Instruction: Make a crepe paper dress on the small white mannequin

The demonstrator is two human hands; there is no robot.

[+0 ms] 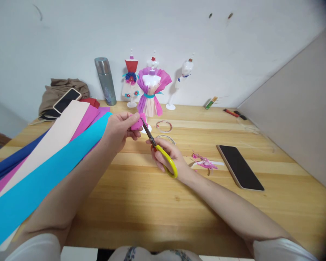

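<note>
My left hand [122,128] pinches a small folded piece of bright pink paper [137,124] above the middle of the table. My right hand [170,154] is wrapped round the yellow handles of a pair of scissors [166,159]. The blades point up and left, and their tips touch the right part of the pink piece. Just behind it stands a small mannequin [151,80] in a pink, purple and cream paper dress with a teal band. Two tape rolls, one of them a ring [164,126], lie to the right of my left hand.
Long paper strips [57,163] lie under my left forearm. Behind stand a flask [105,81], a red-topped mannequin [131,78] and a white one [186,70]. Pink scraps [205,162] and a large phone [240,167] lie right; a smaller phone [67,100] rests on brown cloth [50,95].
</note>
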